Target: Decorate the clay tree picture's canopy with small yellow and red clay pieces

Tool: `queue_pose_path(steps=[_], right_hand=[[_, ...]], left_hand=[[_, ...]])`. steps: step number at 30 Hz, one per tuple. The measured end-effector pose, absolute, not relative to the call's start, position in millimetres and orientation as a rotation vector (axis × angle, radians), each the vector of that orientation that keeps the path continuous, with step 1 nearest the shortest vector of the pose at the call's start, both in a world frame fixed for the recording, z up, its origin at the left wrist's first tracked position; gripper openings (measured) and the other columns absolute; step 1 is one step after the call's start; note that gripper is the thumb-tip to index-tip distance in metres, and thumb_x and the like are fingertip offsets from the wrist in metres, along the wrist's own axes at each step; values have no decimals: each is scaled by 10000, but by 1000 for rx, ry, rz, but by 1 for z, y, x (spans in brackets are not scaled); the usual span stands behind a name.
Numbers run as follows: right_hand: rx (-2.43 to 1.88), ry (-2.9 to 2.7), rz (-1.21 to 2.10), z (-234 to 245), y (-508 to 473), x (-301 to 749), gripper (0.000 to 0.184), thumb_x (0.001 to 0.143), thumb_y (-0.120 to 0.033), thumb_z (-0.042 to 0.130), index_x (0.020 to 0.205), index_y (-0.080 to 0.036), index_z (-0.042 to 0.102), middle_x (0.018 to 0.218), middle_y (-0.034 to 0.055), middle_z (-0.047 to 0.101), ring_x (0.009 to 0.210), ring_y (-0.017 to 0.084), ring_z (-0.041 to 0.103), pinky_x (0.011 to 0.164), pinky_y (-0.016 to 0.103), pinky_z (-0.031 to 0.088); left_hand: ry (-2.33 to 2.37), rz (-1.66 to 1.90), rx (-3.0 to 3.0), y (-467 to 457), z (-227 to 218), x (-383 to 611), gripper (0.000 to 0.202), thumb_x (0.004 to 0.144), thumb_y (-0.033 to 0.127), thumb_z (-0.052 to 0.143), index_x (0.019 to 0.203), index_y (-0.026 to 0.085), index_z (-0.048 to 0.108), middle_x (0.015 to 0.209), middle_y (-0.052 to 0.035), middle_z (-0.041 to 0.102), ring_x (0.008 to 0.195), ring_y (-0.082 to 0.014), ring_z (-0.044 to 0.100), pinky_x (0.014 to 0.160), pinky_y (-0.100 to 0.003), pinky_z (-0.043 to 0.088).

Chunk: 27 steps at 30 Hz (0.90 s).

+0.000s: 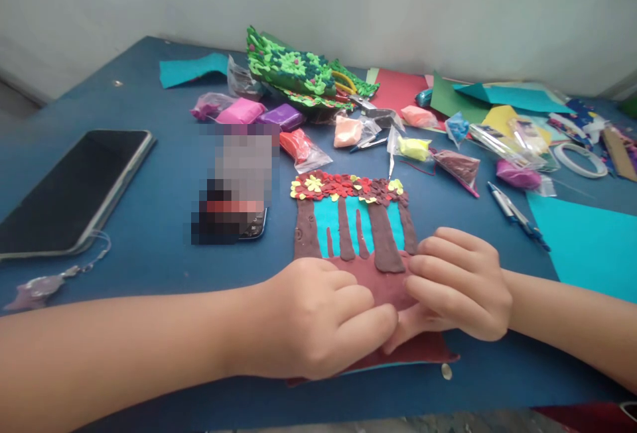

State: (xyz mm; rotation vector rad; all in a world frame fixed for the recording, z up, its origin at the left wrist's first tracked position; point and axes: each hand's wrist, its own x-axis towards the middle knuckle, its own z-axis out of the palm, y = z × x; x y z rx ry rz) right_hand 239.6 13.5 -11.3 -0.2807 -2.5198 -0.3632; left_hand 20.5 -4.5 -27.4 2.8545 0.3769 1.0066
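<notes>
A clay picture (393,287) lies on the blue table below me. Brown clay tree trunks stand over a turquoise backing, red, maroon and yellow clay flowers cross its top, and reddish-brown clay covers its lower part. Over the lower left of it is my left hand (333,317), closed, with fingers curled down onto the clay and their tips hidden. My right hand (455,280) is closed too, its bent fingers at the right edge and its thumb on the brown clay. The two hands meet near the middle of the lower part.
At the left lie a smartphone (74,191) with a charm and a blurred-out phone (253,227). Bagged clay pieces, including a red one (297,148), sit behind the picture. A green leafy craft (293,65) stands farther back. Pens (517,214) and turquoise paper (592,247) are at the right.
</notes>
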Motion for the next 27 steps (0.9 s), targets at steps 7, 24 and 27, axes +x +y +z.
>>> queue_pose_path(steps=[7, 24, 27], right_hand=[[-240, -2487, -206, -15, 14, 239, 261, 877, -367, 538, 893, -107, 562, 547, 10, 540, 539, 154, 526, 477, 299, 375], [-526, -2502, -103, -16, 14, 236, 157, 833, -127, 547, 989, -111, 555, 682, 54, 647, 571, 123, 546, 508, 267, 410], [-513, -2506, -88, -17, 14, 236, 142, 821, -115, 561, 962, -98, 558, 664, 60, 644, 559, 130, 538, 503, 273, 397]], left_hand=[[665, 988, 2432, 2, -25, 19, 163, 917, 127, 442, 913, 154, 602, 673, 23, 669, 533, -77, 579, 487, -185, 411], [818, 1036, 2398, 3, -30, 20, 161, 862, 94, 485, 871, 167, 629, 656, 47, 664, 511, -70, 576, 480, -167, 404], [821, 1035, 2396, 3, -30, 19, 157, 862, 95, 490, 883, 167, 629, 675, 45, 677, 516, -70, 583, 486, -166, 409]])
